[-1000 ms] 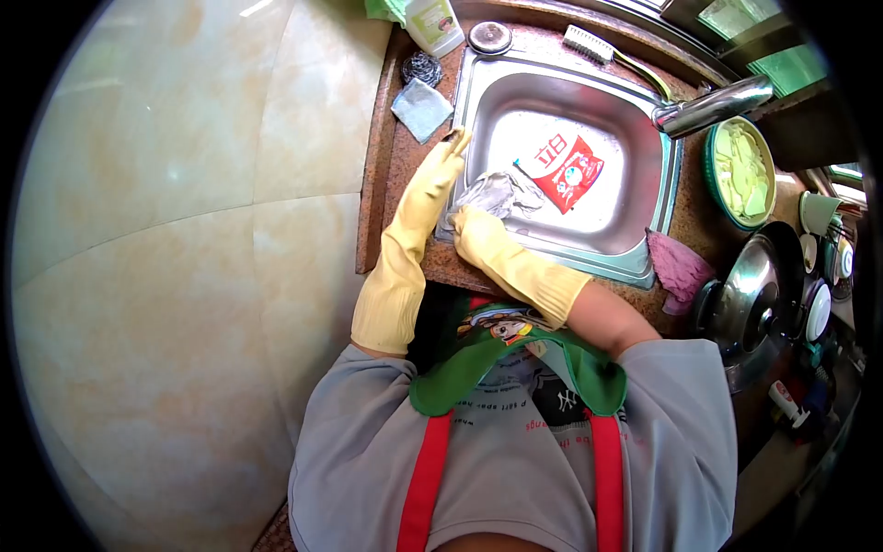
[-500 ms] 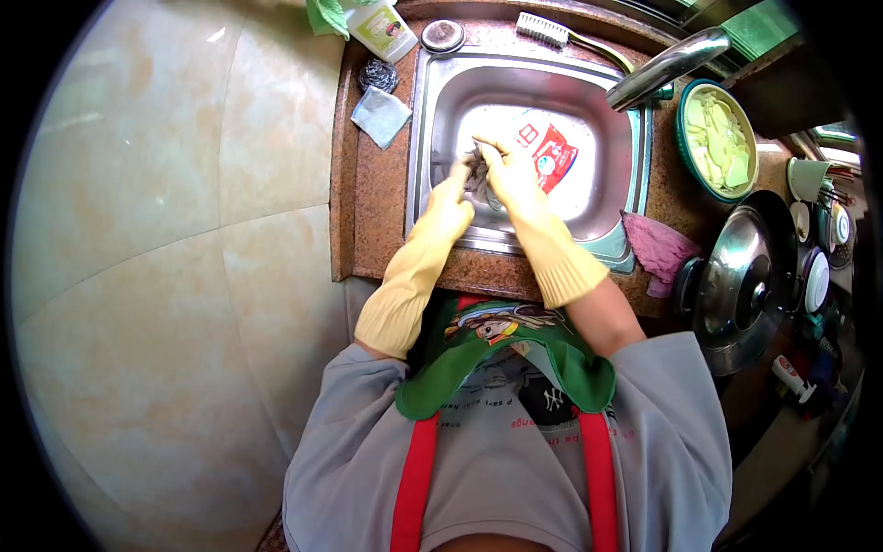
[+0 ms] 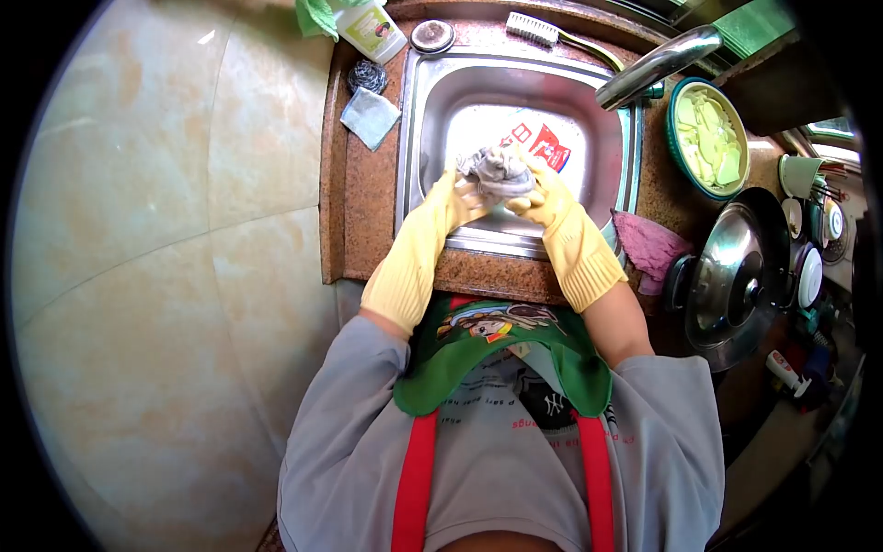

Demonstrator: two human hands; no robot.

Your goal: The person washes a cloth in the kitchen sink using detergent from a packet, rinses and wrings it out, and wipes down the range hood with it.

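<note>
Over the steel sink (image 3: 602,152) I hold a bunched grey cloth (image 3: 501,172) between both hands. My left hand (image 3: 460,201), in a cream rubber glove, grips its left side. My right hand (image 3: 544,195), gloved the same way, closes around its right side. Just beyond the cloth, a red and white packet (image 3: 549,147) lies on the sink bottom, partly covered by my hands and the cloth.
A curved tap (image 3: 658,66) reaches over the sink's right corner. Around the rim are a scrub brush (image 3: 533,29), a steel scourer (image 3: 368,76), a pale blue cloth (image 3: 370,118), a pink cloth (image 3: 648,244), a bowl of sliced vegetables (image 3: 706,138) and a lidded wok (image 3: 727,267).
The grey cloth has come up into a bunched ball between my hands, where before it was a darker, narrow bundle lower down. My right hand has shifted right and nearer to me.
</note>
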